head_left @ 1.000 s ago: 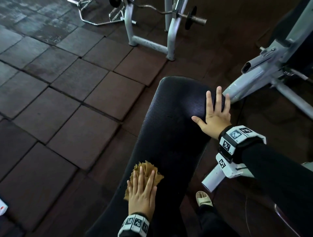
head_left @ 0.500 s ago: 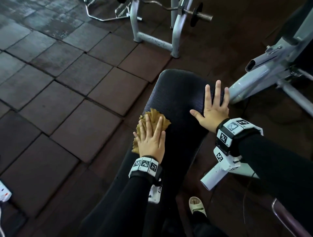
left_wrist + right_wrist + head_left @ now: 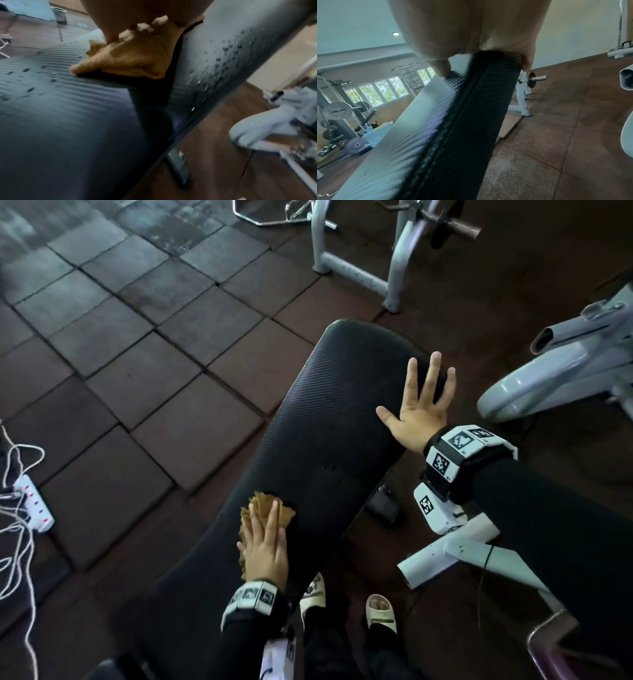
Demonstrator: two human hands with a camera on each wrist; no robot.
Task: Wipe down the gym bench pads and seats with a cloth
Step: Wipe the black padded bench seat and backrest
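Note:
A long black textured bench pad (image 3: 318, 419) runs from the lower left up to the middle of the head view. My left hand (image 3: 265, 537) lies flat on a tan cloth (image 3: 255, 506) at the pad's left edge, fingers straight and pressing it down. In the left wrist view the cloth (image 3: 130, 59) sits crumpled under my palm, with water droplets on the pad (image 3: 223, 56). My right hand (image 3: 419, 405) rests spread and flat on the pad's right edge near its far end; the right wrist view shows the pad's side seam (image 3: 453, 121).
A white power strip (image 3: 32, 503) with tangled white cords lies on the floor tiles at the left. A grey rack frame (image 3: 356, 273) with a barbell stands beyond the pad. A pale machine frame (image 3: 555, 371) and the bench's white leg (image 3: 445, 556) are at the right. My sandalled feet (image 3: 378, 609) stand below.
My left hand slid the cloth up the pad's left edge, then back down toward me. The right hand stayed planted on the pad's right edge.

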